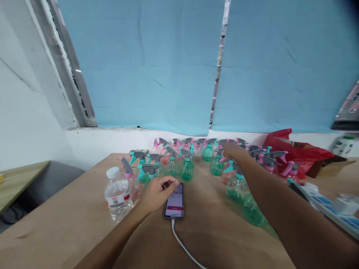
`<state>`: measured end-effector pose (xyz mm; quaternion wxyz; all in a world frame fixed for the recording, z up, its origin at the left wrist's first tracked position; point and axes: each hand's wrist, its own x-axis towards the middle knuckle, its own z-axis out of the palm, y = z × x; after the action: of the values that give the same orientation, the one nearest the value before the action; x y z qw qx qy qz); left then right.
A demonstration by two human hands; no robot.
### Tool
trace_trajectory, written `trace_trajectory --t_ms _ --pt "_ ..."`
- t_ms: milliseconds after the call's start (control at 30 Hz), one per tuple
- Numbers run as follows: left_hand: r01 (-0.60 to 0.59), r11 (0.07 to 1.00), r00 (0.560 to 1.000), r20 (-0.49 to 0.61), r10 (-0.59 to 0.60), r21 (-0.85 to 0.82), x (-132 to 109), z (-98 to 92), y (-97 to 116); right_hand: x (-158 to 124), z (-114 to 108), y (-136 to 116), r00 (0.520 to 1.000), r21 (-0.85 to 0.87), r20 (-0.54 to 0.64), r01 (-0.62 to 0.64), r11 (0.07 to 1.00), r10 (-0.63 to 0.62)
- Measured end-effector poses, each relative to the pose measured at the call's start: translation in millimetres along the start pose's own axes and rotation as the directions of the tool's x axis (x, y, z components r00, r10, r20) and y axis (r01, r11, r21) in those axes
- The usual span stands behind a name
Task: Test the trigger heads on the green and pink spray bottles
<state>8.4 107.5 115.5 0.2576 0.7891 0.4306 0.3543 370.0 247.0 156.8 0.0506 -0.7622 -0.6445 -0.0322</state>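
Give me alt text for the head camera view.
A person's right hand reaches among pink and green spray bottles on a wooden table; the left hand is at a phone. Nearby stands a white-capped bottle; blue sheets hang behind.

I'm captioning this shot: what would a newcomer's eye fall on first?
Probably the broad blue sheeting across the upper background. Below it, translucent green and pink plastic spray bottles crowd the brown wooden table, the right hand among them. In front lies a black rectangular smartphone, the left hand at its upper end.
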Motion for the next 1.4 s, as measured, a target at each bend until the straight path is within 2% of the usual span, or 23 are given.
trace_trajectory --t_ms 200,467,567,667,800,933,1000,1033,1100,1167,1200,1233,1267,1400 --pt "-0.008 0.998 1.0 0.023 0.009 -0.062 -3.4 15.4 1.9 -13.7 -14.7 -10.5 1.0 -0.043 0.023 0.0 0.999 0.001" --pt "0.005 0.985 0.999 0.043 0.002 -0.171 3.0 31.9 -10.9 -34.0 -40.8 -34.6 0.998 -0.046 -0.048 0.048 0.998 -0.05" --pt "-0.005 0.99 0.999 0.041 0.011 -0.144 4.9 39.9 -15.7 -41.0 -47.0 -45.6 0.992 -0.017 -0.069 0.108 0.994 -0.109" --pt "-0.035 0.994 0.999 -0.021 0.033 -0.104 4.4 48.5 -21.5 -51.0 -53.2 -58.1 0.977 0.026 -0.098 0.192 0.981 -0.189" --pt "-0.097 0.994 0.99 -0.109 0.091 -0.057 1.4 58.5 -30.8 -76.9 -59.0 -78.2 0.935 0.203 -0.209 0.329 0.922 -0.288" --pt "-0.114 0.992 0.984 -0.147 0.104 -0.061 -1.5 68.4 -33.9 -114.9 -50.9 -104.0 0.857 0.418 -0.411 0.481 0.771 -0.312" --pt "-0.099 0.988 0.987 -0.138 0.082 -0.12 -4.0 73.3 -31.7 -133.1 -38.5 -116.4 0.839 0.548 -0.481 0.515 0.66 -0.255" --pt "-0.091 0.985 0.988 -0.14 0.071 -0.147 -5.8 75.7 -29.9 -141.2 -30.3 -121.3 0.837 0.631 -0.503 0.526 0.57 -0.215" --pt "-0.078 0.982 0.988 -0.146 0.053 -0.174 -10.4 79.9 -25.6 -155.1 -10.9 -127.9 0.842 0.795 -0.515 0.539 0.276 -0.162" --pt "-0.074 0.983 0.987 -0.152 0.048 -0.169 -15.6 83.8 -22.2 -165.0 10.7 -130.3 0.843 0.868 -0.487 0.496 -0.021 -0.226" --pt "-0.077 0.984 0.987 -0.15 0.053 -0.161 -18.0 85.7 -21.4 -168.1 21.6 -130.6 0.842 0.878 -0.478 0.466 -0.11 -0.249" --pt "-0.085 0.985 0.988 -0.143 0.063 -0.15 -20.0 87.5 -21.4 -169.9 32.1 -130.7 0.852 0.885 -0.464 0.435 -0.166 -0.244" --pt "-0.094 0.986 0.989 -0.128 0.077 -0.135 -21.6 89.0 -22.2 -170.5 41.7 -130.7 0.865 0.897 -0.438 0.403 -0.183 -0.245" --pt "-0.144 0.989 0.99 -0.012 0.144 -0.018 -25.5 87.9 -29.4 -163.4 67.4 -127.6 0.911 0.945 -0.326 0.311 -0.099 -0.252"
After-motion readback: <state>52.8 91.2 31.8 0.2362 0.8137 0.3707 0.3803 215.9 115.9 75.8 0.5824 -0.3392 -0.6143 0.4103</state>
